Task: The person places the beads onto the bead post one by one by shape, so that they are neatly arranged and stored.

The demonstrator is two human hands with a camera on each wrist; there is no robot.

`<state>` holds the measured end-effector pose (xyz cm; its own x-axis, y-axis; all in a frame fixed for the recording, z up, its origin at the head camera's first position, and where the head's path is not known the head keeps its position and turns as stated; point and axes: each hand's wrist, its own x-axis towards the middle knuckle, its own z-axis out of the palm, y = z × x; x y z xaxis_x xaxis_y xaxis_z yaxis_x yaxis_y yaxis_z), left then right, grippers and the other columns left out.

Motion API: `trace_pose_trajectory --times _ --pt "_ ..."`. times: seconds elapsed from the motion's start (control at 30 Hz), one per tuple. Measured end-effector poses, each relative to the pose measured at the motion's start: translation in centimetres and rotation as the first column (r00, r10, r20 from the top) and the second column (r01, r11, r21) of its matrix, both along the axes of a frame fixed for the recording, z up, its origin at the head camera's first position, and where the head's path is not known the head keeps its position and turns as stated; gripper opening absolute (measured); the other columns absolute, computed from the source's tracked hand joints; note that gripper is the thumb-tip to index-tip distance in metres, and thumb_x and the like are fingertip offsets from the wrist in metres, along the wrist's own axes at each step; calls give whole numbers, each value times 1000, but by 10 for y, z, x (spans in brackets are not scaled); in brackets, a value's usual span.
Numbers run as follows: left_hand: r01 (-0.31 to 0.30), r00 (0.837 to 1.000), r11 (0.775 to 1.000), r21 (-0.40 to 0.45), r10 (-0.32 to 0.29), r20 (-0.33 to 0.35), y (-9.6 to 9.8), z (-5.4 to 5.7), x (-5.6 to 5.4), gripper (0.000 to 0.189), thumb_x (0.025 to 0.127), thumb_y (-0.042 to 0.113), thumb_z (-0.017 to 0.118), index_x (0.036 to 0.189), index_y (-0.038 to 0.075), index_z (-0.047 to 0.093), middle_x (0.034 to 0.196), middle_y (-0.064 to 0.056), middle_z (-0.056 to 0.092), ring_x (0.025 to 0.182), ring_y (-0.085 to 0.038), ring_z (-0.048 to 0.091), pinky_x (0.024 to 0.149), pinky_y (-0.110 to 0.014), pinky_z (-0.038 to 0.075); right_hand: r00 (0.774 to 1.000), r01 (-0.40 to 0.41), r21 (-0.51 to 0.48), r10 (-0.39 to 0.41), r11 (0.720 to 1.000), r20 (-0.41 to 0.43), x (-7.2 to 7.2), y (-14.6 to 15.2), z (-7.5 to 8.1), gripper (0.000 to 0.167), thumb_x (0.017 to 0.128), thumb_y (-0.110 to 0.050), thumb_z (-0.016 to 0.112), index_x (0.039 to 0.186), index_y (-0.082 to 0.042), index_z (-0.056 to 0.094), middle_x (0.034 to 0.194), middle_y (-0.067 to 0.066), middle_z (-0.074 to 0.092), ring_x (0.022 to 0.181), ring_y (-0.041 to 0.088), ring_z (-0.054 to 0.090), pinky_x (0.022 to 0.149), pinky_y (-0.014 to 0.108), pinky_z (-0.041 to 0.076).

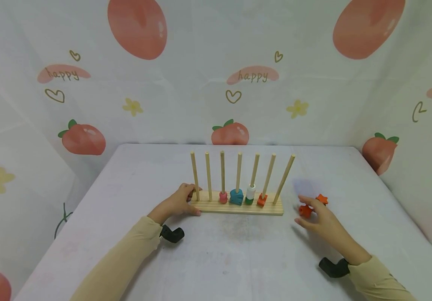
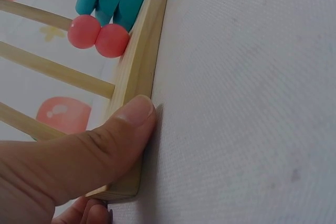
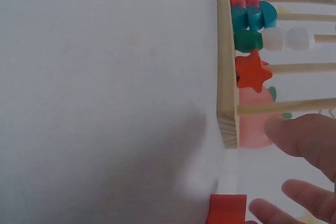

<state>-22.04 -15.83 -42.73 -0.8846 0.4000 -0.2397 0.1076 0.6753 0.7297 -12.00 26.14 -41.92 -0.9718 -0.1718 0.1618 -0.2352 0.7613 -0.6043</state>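
A wooden base (image 1: pixel 216 207) carries a row of several upright pegs (image 1: pixel 207 175). My left hand (image 1: pixel 180 201) grips its left end, thumb (image 2: pixel 118 129) along the front edge and fingers behind. Low on the middle pegs sit pink beads (image 2: pixel 98 36), a teal bead stack (image 1: pixel 236 197), a green bead with white ones (image 1: pixel 251 193) above it, and a red-orange star bead (image 3: pixel 254 72). To the right of the base, my right hand (image 1: pixel 323 221) reaches around a loose red-orange bead (image 1: pixel 305 211), thumb and fingers spread apart. Just beyond the fingers lies a loose orange star bead (image 1: pixel 322 199).
The base stands on a table with a pale cloth (image 1: pixel 238 259). Behind it hangs a white backdrop (image 1: pixel 186 100) printed with peaches. Each wrist wears a black camera mount (image 1: pixel 172 234). A thin dark green cord (image 1: pixel 64 217) shows at the table's left side.
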Motion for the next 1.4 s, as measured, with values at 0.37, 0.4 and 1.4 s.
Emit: trace_pose_trajectory --times 0.37,0.4,1.4 --pt "-13 1000 1000 8 13 6 0 2 1 73 70 13 87 132 7 51 122 -16 40 111 -28 45 101 -44 40 1000 1 52 0 999 -9 0 2 0 51 79 -7 78 124 3 59 119 23 61 107 38 58 87 53 51" --pt "-11 1000 1000 9 11 5 0 2 1 73 70 13 87 132 7 51 122 -16 40 111 -28 45 101 -44 40 1000 -1 55 1 998 -8 -1 2 0 50 79 -7 78 124 3 59 118 23 61 106 38 59 86 53 51" --pt "2 1000 1000 30 -2 1 0 4 2 72 70 13 87 132 5 50 120 -18 40 111 -30 45 100 -47 40 983 61 93 -76 994 169 -11 10 -4 45 81 -10 77 122 1 62 106 18 65 91 30 64 76 44 56"
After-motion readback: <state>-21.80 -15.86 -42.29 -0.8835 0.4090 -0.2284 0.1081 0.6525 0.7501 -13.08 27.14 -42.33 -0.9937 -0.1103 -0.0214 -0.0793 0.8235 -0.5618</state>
